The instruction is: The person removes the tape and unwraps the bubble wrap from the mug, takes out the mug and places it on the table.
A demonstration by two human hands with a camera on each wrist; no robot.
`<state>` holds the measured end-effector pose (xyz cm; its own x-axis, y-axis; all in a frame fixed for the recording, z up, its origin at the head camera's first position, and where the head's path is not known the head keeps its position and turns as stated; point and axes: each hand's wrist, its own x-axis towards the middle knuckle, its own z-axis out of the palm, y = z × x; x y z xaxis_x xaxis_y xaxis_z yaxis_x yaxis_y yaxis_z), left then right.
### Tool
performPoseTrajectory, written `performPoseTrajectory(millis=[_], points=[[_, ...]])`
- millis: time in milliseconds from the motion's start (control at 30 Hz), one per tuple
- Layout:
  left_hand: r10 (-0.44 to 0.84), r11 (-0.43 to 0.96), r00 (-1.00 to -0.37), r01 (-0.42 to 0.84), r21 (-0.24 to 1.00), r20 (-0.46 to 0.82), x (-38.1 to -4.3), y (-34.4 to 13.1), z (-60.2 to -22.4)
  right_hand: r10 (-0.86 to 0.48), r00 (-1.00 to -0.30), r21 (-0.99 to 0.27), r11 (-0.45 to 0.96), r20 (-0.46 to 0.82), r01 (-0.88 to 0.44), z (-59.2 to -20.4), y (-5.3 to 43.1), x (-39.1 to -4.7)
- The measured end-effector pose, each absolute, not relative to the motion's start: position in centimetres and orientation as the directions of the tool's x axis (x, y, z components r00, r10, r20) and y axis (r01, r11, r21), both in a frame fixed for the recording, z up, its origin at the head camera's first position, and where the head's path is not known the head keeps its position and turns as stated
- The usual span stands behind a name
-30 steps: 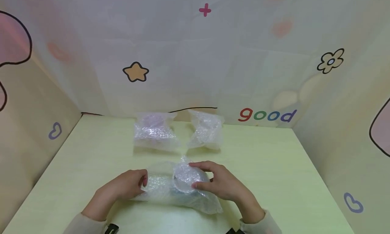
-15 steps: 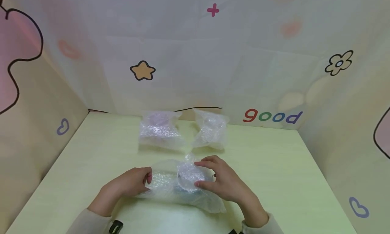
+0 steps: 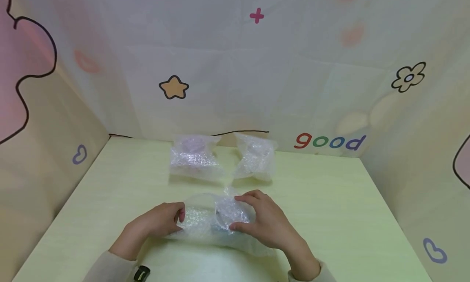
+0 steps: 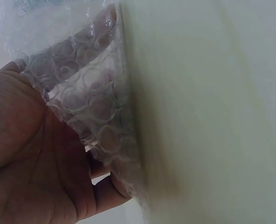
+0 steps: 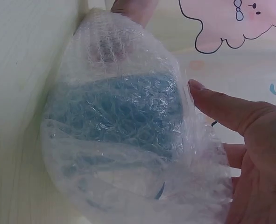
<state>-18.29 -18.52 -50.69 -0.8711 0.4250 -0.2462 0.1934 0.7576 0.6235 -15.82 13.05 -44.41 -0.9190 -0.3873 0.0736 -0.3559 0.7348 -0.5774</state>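
Observation:
A bubble wrap bag point(image 3: 200, 223) lies across the front of the table. Inside its right half a blue object point(image 5: 119, 112) shows through the film, its kind hidden; a round, flat-topped part point(image 3: 231, 212) bulges up there. My left hand point(image 3: 161, 220) holds the bag's left end; in the left wrist view, parts of the fingers point(image 4: 84, 60) show through the bubbles at the bag's edge. My right hand point(image 3: 268, 218) grips the wrapped round part from the right, its thumb in front and fingers at the far side.
Two more bubble-wrapped bundles stand at the back of the pale table point(image 3: 323, 200): a lilac-tinted one point(image 3: 194, 157) on the left and a whitish one point(image 3: 256, 157) on the right. Printed cloth walls point(image 3: 220, 61) close off the back and both sides.
The head view has shifted, so everything sits slightly further right. My right thumb has slid a little left over the round part. The left hand keeps its place on the bag's end.

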Motion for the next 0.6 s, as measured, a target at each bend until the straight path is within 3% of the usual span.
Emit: performPoseTrajectory(millis=[600], points=[[0.433,0.76,-0.872,0.217,0.613,-0.228,-18.1,-18.4,-50.6,-0.289,-0.957,-0.782,0.587,0.04,-0.21,-44.1,15.2,-16.0]])
